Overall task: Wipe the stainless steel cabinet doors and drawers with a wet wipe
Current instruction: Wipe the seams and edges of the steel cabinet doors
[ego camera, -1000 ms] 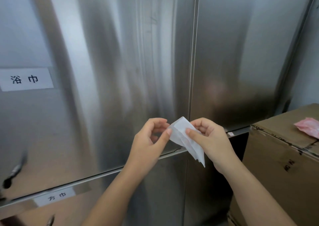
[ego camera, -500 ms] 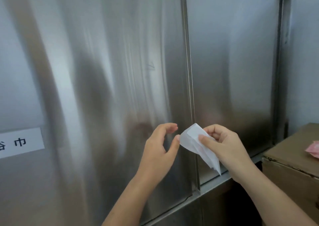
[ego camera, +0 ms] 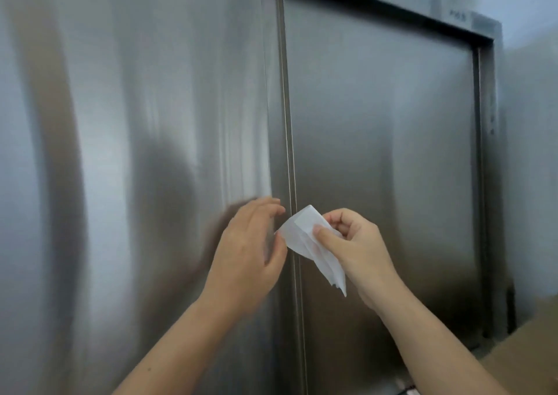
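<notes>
Two tall stainless steel cabinet doors fill the view: the left door (ego camera: 136, 153) and the right door (ego camera: 380, 153), split by a vertical seam (ego camera: 288, 123). My right hand (ego camera: 356, 249) pinches a folded white wet wipe (ego camera: 305, 237) between thumb and fingers, just in front of the seam. The wipe's lower end hangs down past my palm. My left hand (ego camera: 250, 256) hovers beside the wipe with fingers loosely spread and blurred; its thumb is at the wipe's left edge. Whether it touches the wipe is unclear.
A brown cardboard box (ego camera: 525, 352) juts in at the lower right, close to the right door's frame (ego camera: 486, 183). A pale wall (ego camera: 531, 123) stands right of the cabinet.
The view has swung upward; the labels and lower drawers have left the frame. My left hand has let go of the wipe's corner and opened, while my right hand keeps pinching it.
</notes>
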